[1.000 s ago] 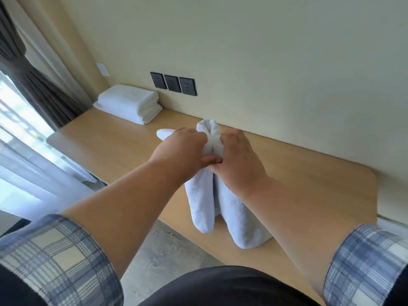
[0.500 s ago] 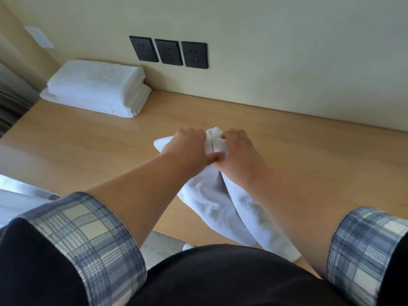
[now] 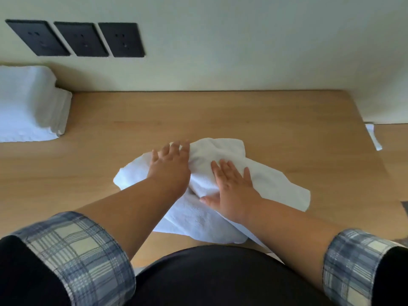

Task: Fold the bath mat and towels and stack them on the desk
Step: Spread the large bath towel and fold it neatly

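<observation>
Both palms flat on a rumpled towel.
Your fingers lie straight, gripping nothing: left hand and right hand press the towel onto the desk near its front edge. It lies loosely spread, not yet folded. A folded stack sits well apart at far left; by my reckoning this towel needs folding, then adding there.

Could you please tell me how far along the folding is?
Done: a folded stack sits far left on the desk. In hand: the left hand and right hand press flat on a rumpled towel mid-desk. Left: finish folding it and add it to the stack.
</observation>
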Demonstrator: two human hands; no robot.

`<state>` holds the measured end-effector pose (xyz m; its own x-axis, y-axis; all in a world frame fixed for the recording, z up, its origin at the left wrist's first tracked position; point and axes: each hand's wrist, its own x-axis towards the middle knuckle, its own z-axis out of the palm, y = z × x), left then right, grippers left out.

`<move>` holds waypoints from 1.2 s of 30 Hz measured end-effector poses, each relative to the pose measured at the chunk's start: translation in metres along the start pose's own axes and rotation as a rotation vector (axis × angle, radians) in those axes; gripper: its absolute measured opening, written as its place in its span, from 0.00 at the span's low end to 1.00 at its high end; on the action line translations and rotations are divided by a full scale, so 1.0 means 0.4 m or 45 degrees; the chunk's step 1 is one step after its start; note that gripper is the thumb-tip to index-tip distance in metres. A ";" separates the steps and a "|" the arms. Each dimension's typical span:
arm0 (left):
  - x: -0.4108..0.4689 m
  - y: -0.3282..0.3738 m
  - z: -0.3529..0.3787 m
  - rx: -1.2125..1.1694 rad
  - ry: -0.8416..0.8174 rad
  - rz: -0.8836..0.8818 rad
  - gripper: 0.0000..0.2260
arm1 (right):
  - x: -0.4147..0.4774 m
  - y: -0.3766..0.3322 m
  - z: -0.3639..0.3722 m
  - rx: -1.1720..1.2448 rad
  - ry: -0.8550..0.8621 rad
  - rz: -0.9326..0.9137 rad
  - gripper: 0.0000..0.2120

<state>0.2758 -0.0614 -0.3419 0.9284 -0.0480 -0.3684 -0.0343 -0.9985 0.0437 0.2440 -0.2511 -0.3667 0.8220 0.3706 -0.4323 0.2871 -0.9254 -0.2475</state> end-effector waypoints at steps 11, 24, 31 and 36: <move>0.195 0.214 -0.119 0.007 0.045 0.103 0.14 | 0.023 0.256 -0.096 0.679 0.256 0.420 0.22; 0.358 0.348 -0.027 0.065 -0.118 0.056 0.14 | 0.036 0.424 -0.065 0.925 -0.035 0.480 0.31; 0.309 0.426 -0.108 -0.601 0.290 0.451 0.05 | 0.061 0.521 -0.183 1.282 0.069 0.232 0.27; 0.341 0.487 -0.190 -0.814 0.364 0.378 0.05 | 0.082 0.576 -0.242 1.177 0.164 0.241 0.09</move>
<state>0.4239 -0.2605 -0.3129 0.9764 -0.2158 -0.0063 -0.1570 -0.7299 0.6653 0.3846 -0.4599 -0.3539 0.8788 0.1581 -0.4502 -0.3137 -0.5195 -0.7948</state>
